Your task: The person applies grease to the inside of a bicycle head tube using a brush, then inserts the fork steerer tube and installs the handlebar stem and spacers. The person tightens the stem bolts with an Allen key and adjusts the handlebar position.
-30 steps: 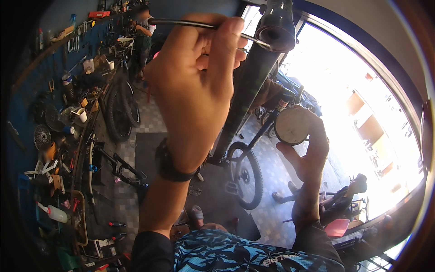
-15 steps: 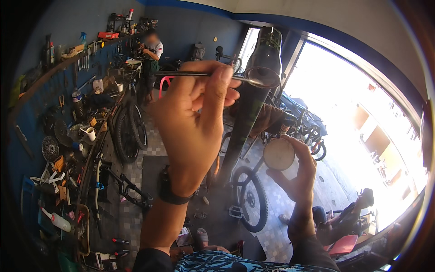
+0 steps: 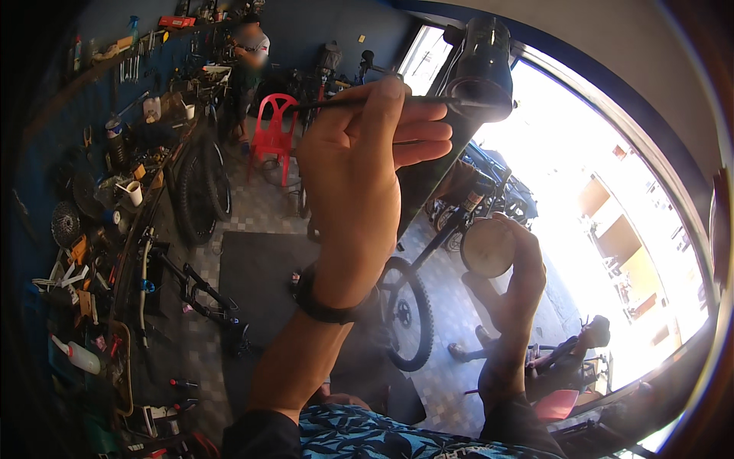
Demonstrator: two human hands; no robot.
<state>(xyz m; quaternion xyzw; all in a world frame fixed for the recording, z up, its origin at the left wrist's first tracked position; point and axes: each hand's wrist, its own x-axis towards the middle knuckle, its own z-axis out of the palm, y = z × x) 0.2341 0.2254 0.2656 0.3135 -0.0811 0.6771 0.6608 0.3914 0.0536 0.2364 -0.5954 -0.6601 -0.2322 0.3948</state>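
Note:
My left hand [image 3: 353, 180], with a dark band at the wrist, is raised in the middle and pinches a thin dark stick-like tool [image 3: 427, 100] between thumb and fingers. The tool lies nearly level, its right end at the round open rim of a dark bicycle frame tube [image 3: 483, 57]; whether it touches the rim I cannot tell. Lower on the right, my right hand [image 3: 522, 279] grips a small round tub [image 3: 488, 247] by its edge, its pale, beige round face showing. What the tub holds cannot be made out.
A cluttered workbench [image 3: 126, 222] with tools, cups and parts runs along the left wall. Behind are a red plastic chair [image 3: 274, 138] and a standing person [image 3: 248, 57]. Another person [image 3: 569, 356] sits at the lower right. A bicycle wheel [image 3: 405, 314] stands beyond my hands.
The view has shifted, bringing the red chair out from behind my left hand. That hand and its tool have moved right and up with the tube's rim; the tub stays in my right hand.

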